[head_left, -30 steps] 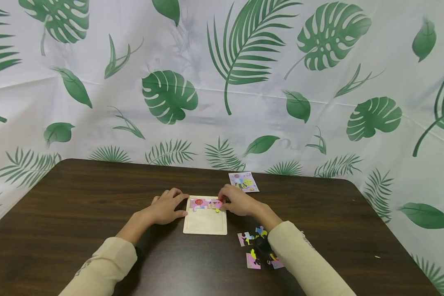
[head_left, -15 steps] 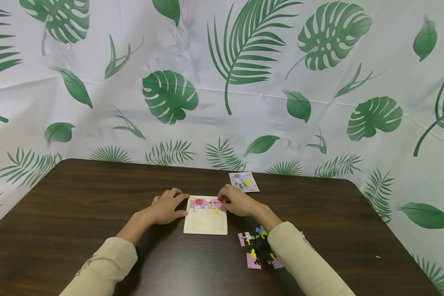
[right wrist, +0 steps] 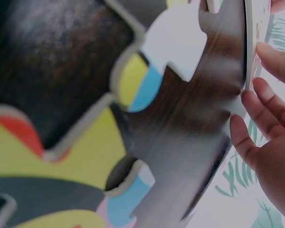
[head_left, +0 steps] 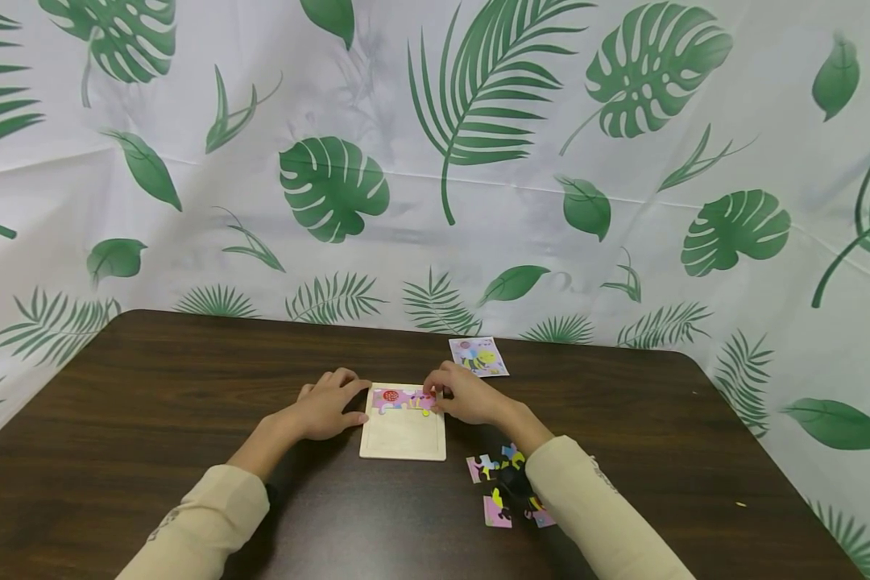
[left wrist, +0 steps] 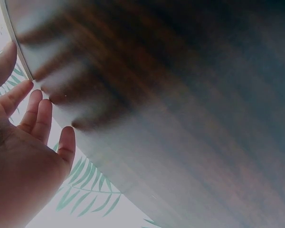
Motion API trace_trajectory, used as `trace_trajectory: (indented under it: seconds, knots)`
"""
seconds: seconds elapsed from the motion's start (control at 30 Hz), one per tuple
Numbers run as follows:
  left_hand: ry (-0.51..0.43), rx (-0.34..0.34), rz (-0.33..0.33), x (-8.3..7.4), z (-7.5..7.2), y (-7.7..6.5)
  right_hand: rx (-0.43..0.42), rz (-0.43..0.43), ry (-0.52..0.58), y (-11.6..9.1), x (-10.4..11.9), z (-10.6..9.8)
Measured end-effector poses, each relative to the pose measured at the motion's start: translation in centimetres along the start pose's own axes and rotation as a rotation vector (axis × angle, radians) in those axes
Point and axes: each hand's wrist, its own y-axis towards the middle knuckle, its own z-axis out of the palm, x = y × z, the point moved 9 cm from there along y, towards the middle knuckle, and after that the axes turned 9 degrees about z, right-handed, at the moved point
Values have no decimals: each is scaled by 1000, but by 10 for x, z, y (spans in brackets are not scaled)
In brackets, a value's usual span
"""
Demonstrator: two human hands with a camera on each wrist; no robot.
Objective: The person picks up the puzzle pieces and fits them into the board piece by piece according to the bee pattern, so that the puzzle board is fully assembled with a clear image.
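Observation:
A pale wooden puzzle tray (head_left: 403, 439) lies flat on the dark table, with joined pink jigsaw pieces (head_left: 399, 398) along its far side. My left hand (head_left: 325, 409) rests against the tray's left edge, thumb and forefinger apart and extended; the left wrist view shows its other fingers loosely spread by the tray edge (left wrist: 15, 40). At the far right corner, my right hand (head_left: 470, 396) pinches a puzzle piece (head_left: 429, 395) between thumb and forefinger, partly hidden by the fingers. In the right wrist view, its remaining fingers (right wrist: 259, 104) curve loosely beside the tray.
Several loose puzzle pieces (head_left: 496, 511) lie near my right forearm, some hidden beneath the sleeve (head_left: 587, 491). A square picture card with a bee (head_left: 487, 364) lies behind the right hand. A small yellow scrap (head_left: 740, 504) is far right. A leaf-print curtain (head_left: 478, 266) hangs behind the table.
The right hand's fingertips shift very slightly left over the corner piece. The left hand and the tray stay in place.

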Motion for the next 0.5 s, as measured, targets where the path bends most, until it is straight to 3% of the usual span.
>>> trace_trajectory:
  seconds: [0.5]
  knots:
    - [-4, 8, -11, 1, 0, 0, -8, -12, 54, 0, -2, 0]
